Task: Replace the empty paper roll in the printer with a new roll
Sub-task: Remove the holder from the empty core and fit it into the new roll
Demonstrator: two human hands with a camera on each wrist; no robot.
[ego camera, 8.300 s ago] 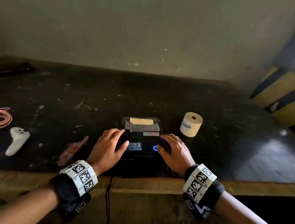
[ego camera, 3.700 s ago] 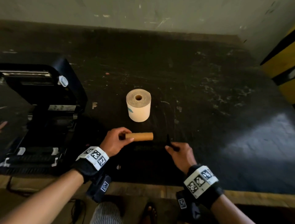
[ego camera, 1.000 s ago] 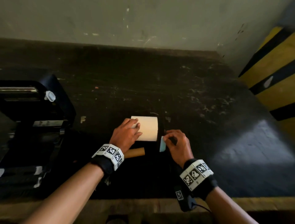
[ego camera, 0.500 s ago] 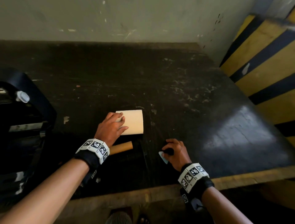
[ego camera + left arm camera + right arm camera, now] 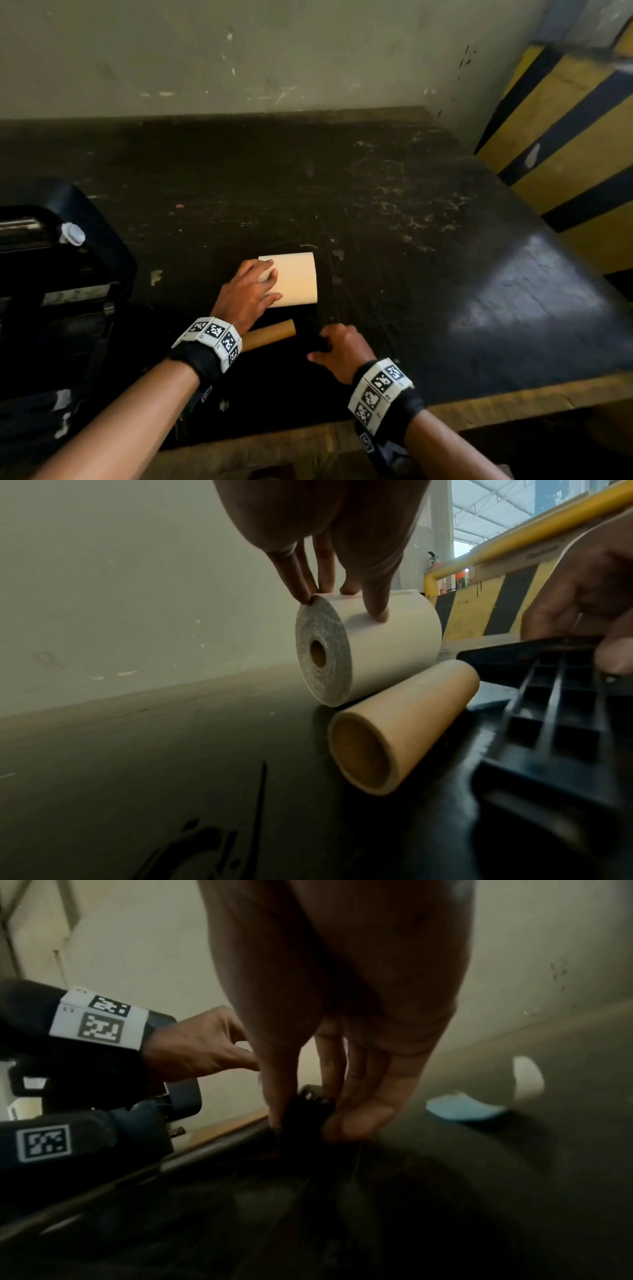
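Note:
The new white paper roll [image 5: 298, 279] lies on its side on the dark table [image 5: 411, 240]. My left hand [image 5: 270, 282] holds its left end, with fingers on top and the thumb on the near side [image 5: 378, 612]. The empty brown cardboard core [image 5: 272, 337] lies just in front of the roll [image 5: 387, 647]; in the left wrist view the core [image 5: 397, 729] is a little apart from it. My right hand [image 5: 322, 342] pinches a black ribbed plastic piece [image 5: 555, 710] beside the core, thumb and fingers closed round it [image 5: 303, 1118]. The printer [image 5: 58, 274] stands open at the left.
A small blue sticker [image 5: 462, 1110] lies on the table to the right of my right hand. A yellow and black striped barrier [image 5: 575, 144] stands at the right, a pale wall [image 5: 274, 51] behind. The table's front edge [image 5: 513, 401] runs close to my wrists.
My right hand has let go of the blue sticker, moved left toward the core and taken hold of the black plastic piece. My left hand stays on the roll.

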